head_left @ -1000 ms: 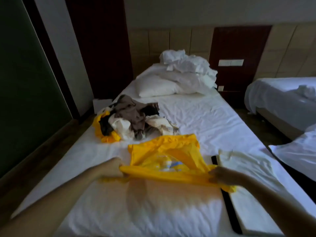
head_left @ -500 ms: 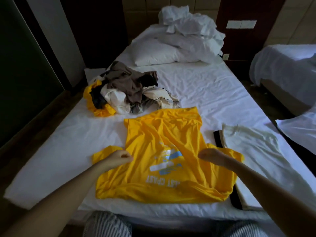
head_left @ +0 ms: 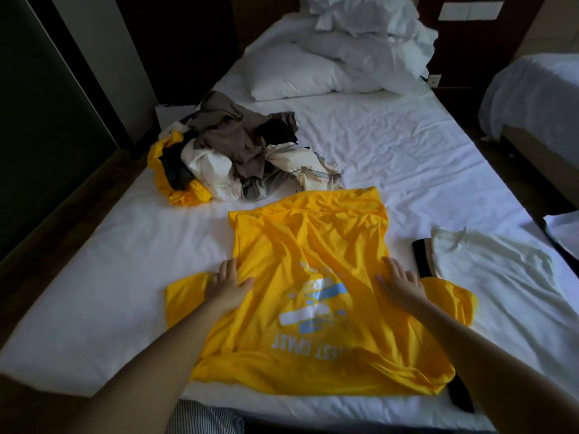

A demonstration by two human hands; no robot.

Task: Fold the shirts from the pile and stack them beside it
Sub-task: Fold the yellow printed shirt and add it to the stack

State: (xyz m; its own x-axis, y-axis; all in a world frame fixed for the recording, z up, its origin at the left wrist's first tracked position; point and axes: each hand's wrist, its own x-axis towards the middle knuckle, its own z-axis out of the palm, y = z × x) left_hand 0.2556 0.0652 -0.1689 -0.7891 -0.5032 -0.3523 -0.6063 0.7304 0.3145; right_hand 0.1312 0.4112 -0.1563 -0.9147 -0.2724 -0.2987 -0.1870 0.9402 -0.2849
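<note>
Yellow shirt [head_left: 297, 239], print side up, now lies spread on the white bed [head_left: 94, 261] between the unsorted pile [head_left: 238, 151] and the folded stack [head_left: 488, 270] — a second ago it hung pinched at its shoulders. Left hand [head_left: 227, 285] and right hand [head_left: 399, 281] have released it and press flat near its sleeves, fingers straight and slightly spread — no longer curled.

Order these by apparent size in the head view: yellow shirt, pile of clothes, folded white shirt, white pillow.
1. yellow shirt
2. folded white shirt and pile of clothes: about alike, not ranked (the shirt is nearer the camera)
3. white pillow, farthest away
</note>
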